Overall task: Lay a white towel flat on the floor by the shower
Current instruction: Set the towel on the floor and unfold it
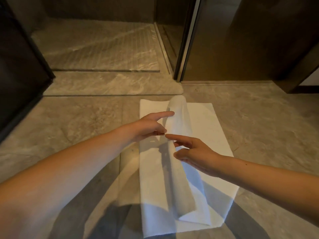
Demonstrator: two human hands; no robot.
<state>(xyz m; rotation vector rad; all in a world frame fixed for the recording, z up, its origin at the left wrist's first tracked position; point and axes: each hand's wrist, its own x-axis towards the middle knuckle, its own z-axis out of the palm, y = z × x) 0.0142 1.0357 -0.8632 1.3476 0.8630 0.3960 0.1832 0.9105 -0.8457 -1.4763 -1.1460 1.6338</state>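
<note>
Left hand (150,125), right hand (196,152) — over white towel (207,128)

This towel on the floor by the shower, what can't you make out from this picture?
Head view:
The towel under its raised fold: hidden by the fold itself.
The left hand: whether its thumb and curled fingers pinch the fold, hidden by the hand itself.
The right hand: touching the fold or just above it, unclear.
The towel's near-left corner: cut by the bottom edge.
</note>
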